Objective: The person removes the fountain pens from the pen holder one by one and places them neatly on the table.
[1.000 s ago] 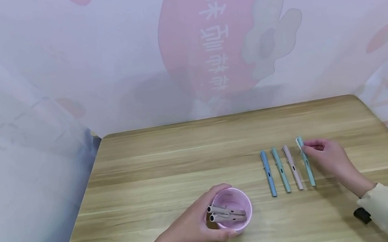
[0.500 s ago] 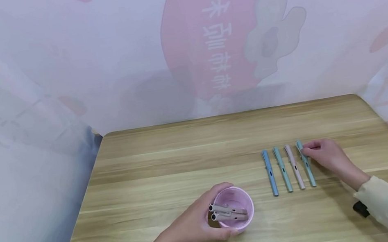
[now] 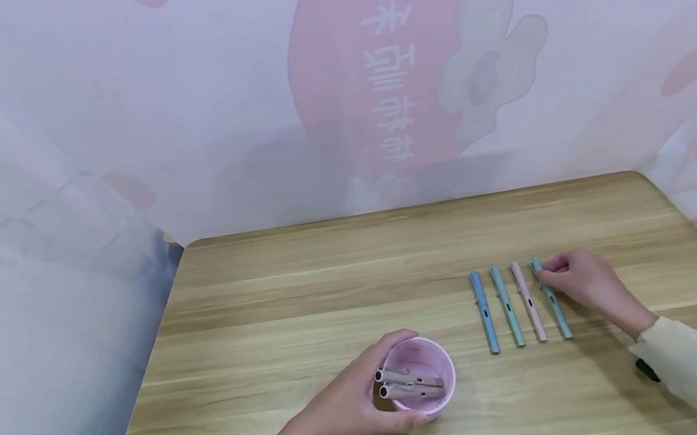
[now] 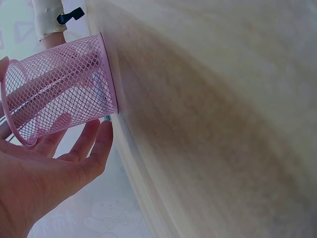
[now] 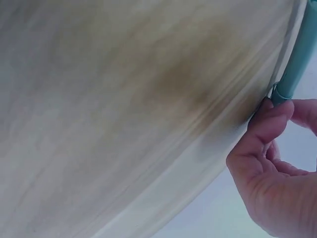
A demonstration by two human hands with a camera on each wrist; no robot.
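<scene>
The teal pen (image 3: pixel 550 298) is slim, smooth plastic with a clip, lying flat at the right end of a row of four pens on the wood-grain table (image 3: pixel 305 290), beside a pink pen (image 3: pixel 526 300). The right hand (image 3: pixel 581 283) pinches its far (capped) end. The left hand (image 3: pixel 348 403) curls round a pink wire-mesh cup (image 4: pixel 59 94), a cylinder holding brownish pens (image 3: pixel 408 381).
</scene>
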